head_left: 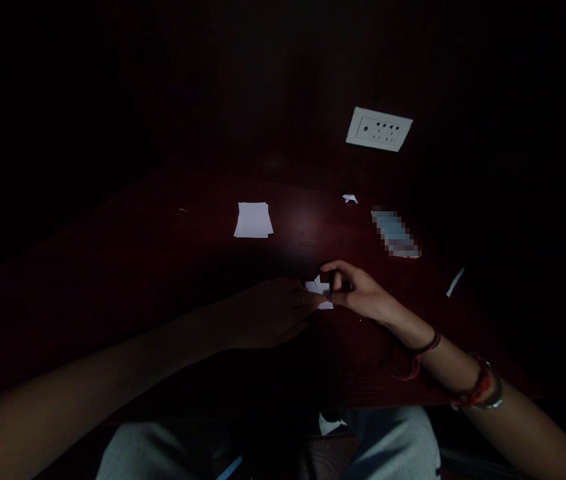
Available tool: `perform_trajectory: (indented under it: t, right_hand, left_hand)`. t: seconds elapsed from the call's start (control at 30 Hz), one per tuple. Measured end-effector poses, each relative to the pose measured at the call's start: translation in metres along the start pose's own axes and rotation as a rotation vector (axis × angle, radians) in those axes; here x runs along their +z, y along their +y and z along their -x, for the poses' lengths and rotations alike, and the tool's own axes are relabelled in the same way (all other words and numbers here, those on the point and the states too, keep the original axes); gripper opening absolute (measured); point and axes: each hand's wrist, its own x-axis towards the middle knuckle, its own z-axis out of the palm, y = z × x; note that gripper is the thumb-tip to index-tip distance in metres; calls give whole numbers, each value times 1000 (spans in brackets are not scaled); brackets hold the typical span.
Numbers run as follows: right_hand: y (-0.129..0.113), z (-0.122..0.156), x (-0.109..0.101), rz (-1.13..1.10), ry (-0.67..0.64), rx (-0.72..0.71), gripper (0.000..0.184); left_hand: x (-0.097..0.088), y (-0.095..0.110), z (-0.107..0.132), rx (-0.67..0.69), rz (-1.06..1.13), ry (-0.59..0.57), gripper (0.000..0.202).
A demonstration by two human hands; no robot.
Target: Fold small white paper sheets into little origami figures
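Observation:
A small piece of folded white paper [313,287] lies on the dark red table in front of me, with one pointed flap standing up at its far edge. My left hand [275,310], mostly in shadow, reaches in from the left and holds the paper against the table with its fingertips. A ring shows on one of its fingers. At the paper's right edge is my right hand [360,290], its thumb close to or touching the paper. The right index finger arches away from the thumb, leaving a gap between them. Shadow hides part of the left fingers.
A stack of white paper squares [253,220] lies farther back. A small folded paper piece [349,199] and a phone [397,233] are at back right, below a wall socket [379,129]. A paper strip [455,283] lies right. White paper [330,425] shows below the table edge.

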Motion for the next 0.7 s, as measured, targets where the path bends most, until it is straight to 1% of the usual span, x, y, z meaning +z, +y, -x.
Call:
perform_trajectory:
  t: [0.23, 0.43, 0.5, 0.6, 0.63, 0.7]
  right_hand:
    - [4, 0, -1, 16, 1, 9, 51]
    - [9, 1, -6, 77, 2, -29, 53]
    - [9, 3, -9, 108, 21, -92, 56]
    - [5, 8, -14, 163, 56, -254, 62]
    - [3, 9, -15, 179, 45, -315, 63]
    - [-1, 13, -17, 216, -24, -426, 64]
  left_hand:
    - [-1, -6, -2, 4, 120, -22, 34]
    - [1, -8, 0, -14, 141, -46, 34]
    - [1, -9, 0, -20, 132, -48, 34]
    - [0, -9, 1, -15, 112, -43, 34]
    - [0, -9, 1, -13, 105, -41, 33]
    - [1, -9, 1, -13, 91, -37, 32]
